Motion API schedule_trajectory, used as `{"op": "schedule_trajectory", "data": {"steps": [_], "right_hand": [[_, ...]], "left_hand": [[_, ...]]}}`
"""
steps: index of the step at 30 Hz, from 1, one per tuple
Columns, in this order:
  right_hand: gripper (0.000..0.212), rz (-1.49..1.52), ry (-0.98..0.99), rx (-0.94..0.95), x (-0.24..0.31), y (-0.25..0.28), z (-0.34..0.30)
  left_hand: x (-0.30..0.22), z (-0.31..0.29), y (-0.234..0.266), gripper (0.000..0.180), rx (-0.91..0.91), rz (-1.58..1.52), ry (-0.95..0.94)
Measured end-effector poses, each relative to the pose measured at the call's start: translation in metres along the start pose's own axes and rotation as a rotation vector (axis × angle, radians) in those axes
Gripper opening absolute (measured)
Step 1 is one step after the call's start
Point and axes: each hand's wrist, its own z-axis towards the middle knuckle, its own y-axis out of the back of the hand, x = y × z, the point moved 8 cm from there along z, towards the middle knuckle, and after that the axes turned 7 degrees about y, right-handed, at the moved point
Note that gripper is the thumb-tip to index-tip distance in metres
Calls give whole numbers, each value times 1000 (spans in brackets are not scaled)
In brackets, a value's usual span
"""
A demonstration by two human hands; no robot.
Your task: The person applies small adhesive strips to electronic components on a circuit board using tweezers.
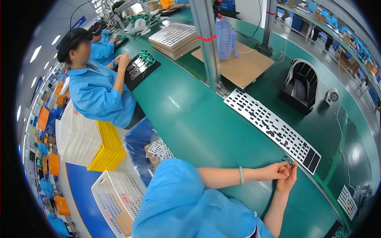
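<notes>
My left hand, with a pale bracelet on its wrist, meets my right hand above the green bench, near its dividing rail. The fingers of both are pinched together around a small dark piece, too small to name and partly covered by the fingertips. Just past my hands lies a long white sheet with rows of small black pieces, some of them loose and askew. Two larger black strips sit at its near right end. A tiny dark square frame rests on the bench by my left fingers.
A co-worker sits at the left with a black tray. Beyond the rail stand a metal post, cardboard, a black bin and a small fan. White and yellow crates stand at my left.
</notes>
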Motion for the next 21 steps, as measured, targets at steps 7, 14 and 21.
{"op": "schedule_trajectory", "data": {"steps": [7,14,21], "right_hand": [[24,45,-43,208,-1,-1,4],[27,108,-80,158,-9,-10,-1],[25,275,-108,141,-9,-20,0]], "left_hand": [[3,4,-1,18,-60,-58,-45],[6,-1,2,18,-75,-62,-11],[-13,-2,0,27,50,-151,-47]]}}
